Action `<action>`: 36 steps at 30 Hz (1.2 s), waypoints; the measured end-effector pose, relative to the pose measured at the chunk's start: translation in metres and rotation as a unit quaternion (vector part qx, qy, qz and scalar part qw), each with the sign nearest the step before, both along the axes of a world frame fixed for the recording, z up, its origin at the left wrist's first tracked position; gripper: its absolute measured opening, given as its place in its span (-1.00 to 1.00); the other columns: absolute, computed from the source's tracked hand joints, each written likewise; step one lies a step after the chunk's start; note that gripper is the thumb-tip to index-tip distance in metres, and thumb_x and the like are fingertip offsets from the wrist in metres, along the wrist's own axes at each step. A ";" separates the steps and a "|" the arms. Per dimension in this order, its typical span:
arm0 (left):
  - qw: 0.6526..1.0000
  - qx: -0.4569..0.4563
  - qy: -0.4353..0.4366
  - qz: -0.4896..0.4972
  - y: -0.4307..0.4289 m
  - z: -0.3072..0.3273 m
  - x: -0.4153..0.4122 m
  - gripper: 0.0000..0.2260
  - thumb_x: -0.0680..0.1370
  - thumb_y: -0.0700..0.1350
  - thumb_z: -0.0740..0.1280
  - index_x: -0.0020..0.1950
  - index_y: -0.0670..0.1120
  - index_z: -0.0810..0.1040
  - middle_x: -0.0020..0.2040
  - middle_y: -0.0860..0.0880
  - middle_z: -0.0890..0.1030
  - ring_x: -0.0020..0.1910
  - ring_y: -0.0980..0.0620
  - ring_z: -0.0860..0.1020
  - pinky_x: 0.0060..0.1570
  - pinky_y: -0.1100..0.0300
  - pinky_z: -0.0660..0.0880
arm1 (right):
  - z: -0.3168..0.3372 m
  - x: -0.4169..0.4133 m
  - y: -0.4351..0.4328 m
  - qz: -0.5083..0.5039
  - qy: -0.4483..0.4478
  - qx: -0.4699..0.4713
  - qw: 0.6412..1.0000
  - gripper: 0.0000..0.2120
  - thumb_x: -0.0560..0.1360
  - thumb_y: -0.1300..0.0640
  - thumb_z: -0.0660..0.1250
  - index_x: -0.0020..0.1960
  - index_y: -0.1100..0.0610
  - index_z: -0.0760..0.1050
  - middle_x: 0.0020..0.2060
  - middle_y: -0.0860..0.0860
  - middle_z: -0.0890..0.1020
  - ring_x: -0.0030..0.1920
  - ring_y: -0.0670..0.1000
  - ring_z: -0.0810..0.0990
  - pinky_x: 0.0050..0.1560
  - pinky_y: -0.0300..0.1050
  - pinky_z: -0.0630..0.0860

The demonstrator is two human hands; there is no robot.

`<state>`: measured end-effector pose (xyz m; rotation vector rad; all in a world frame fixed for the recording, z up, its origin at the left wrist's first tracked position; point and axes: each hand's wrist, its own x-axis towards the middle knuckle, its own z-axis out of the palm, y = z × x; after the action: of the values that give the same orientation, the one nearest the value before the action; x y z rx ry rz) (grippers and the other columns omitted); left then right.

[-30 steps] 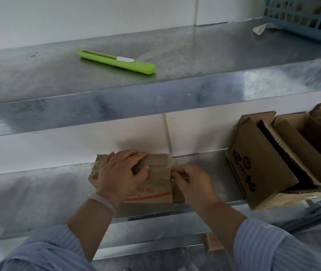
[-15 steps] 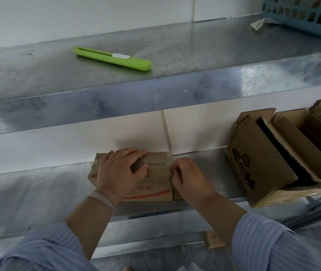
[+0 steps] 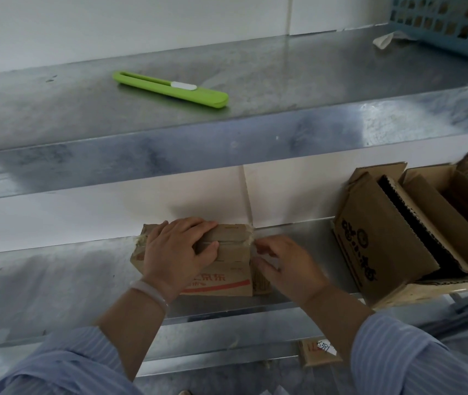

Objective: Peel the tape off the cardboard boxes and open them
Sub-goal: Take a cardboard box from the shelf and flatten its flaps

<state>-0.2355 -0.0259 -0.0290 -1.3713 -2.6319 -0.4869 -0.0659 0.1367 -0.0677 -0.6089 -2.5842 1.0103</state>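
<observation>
Hands working on a small brown cardboard box with red print (image 3: pixel 232 253), which lies on a grey metal shelf (image 3: pixel 56 280) directly under them. Left hand (image 3: pixel 177 252), a pale bangle (image 3: pixel 148 292) at its wrist, stays spread flat over the box top. Its fingers are straight, pressing down and gripping nothing. Beyond it, on a higher shelf, a green plastic box cutter (image 3: pixel 170 88) lies untouched. Clear tape (image 3: pixel 251 240) wrinkles at the box's right end, by the right hand's fingertips. Right hand (image 3: pixel 289 266) has only shifted slightly at that end over the last second. Its fingers are curled at the tape's edge, but whether they have caught it cannot be told. The seam looks still sealed, so peeling has probably barely begun. Right of that hand, well apart, stand larger brown cardboard boxes (image 3: pixel 383 238), already opened.
</observation>
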 end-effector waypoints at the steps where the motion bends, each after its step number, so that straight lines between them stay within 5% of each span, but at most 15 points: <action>1: 1.000 -0.001 0.000 -0.001 0.000 0.000 0.000 -0.53 0.47 0.31 0.06 0.26 0.22 0.53 0.19 0.20 0.55 0.17 0.10 0.50 0.29 -0.05 0.36 | 0.000 -0.002 -0.002 -0.012 0.005 0.009 1.000 -0.76 0.53 0.00 0.35 0.17 0.02 0.59 0.03 -0.05 0.60 0.04 -0.11 0.57 0.10 -0.24 0.50; 7: 1.000 -0.004 0.000 -0.003 0.001 0.001 -0.001 -0.53 0.48 0.31 0.06 0.26 0.21 0.53 0.19 0.19 0.55 0.17 0.10 0.50 0.31 -0.03 0.34 | 0.009 -0.013 0.002 -0.008 0.013 0.055 0.998 -0.88 0.59 0.09 0.30 0.02 0.09 0.59 -0.08 0.00 0.59 -0.07 0.01 0.57 -0.09 -0.22 0.41; 15: 1.000 -0.005 0.001 -0.004 0.000 0.002 -0.001 -0.54 0.47 0.30 0.07 0.25 0.20 0.54 0.18 0.18 0.57 0.16 0.09 0.52 0.29 -0.03 0.36 | 0.016 -0.015 0.013 -0.021 0.064 0.194 0.979 -0.70 0.57 -0.03 0.12 -0.17 0.09 0.53 -0.28 0.01 0.60 -0.36 0.08 0.56 -0.44 -0.01 0.53; 19: 1.000 0.002 0.001 -0.004 0.001 0.002 0.000 -0.56 0.47 0.29 0.10 0.23 0.20 0.56 0.15 0.17 0.59 0.14 0.07 0.54 0.27 -0.07 0.38 | 0.033 -0.016 0.010 -0.025 0.059 0.161 0.985 -0.84 0.59 0.08 0.27 -0.07 0.13 0.56 -0.18 0.04 0.63 -0.23 0.10 0.59 -0.26 0.02 0.55; 25: 1.000 -0.002 -0.003 0.003 0.000 0.001 0.000 -0.55 0.46 0.30 0.09 0.24 0.22 0.54 0.17 0.19 0.57 0.16 0.10 0.52 0.32 -0.04 0.32 | 0.055 -0.029 0.003 -0.009 0.024 0.100 0.995 -0.86 0.60 -0.01 0.23 0.02 -0.02 0.54 -0.07 -0.09 0.61 -0.09 -0.07 0.56 -0.05 -0.11 0.55; 33: 1.000 -0.015 -0.019 -0.004 0.008 0.005 0.011 -0.55 0.46 0.24 0.04 0.17 0.18 0.59 0.19 0.12 0.57 0.22 -0.01 0.51 0.33 -0.19 0.26 | 0.078 -0.038 -0.011 0.045 0.060 0.134 0.988 -0.84 0.60 -0.02 0.24 0.02 0.00 0.56 -0.08 -0.07 0.63 -0.09 -0.04 0.57 -0.06 -0.12 0.53; 36: 0.996 -0.007 -0.092 0.017 0.011 0.010 0.011 -0.49 0.37 0.29 -0.02 0.14 0.25 0.58 0.25 0.28 0.49 0.33 0.12 0.38 0.45 -0.14 0.05 | 0.093 -0.050 -0.023 0.053 0.034 0.067 0.996 -0.89 0.58 -0.02 0.29 -0.04 -0.02 0.56 -0.12 -0.12 0.62 -0.11 -0.09 0.57 -0.06 -0.18 0.54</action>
<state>-0.2246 -0.0153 -0.0193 -1.3443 -2.8028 -0.6215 -0.1163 0.1135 0.0254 -0.4006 -2.6215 0.8634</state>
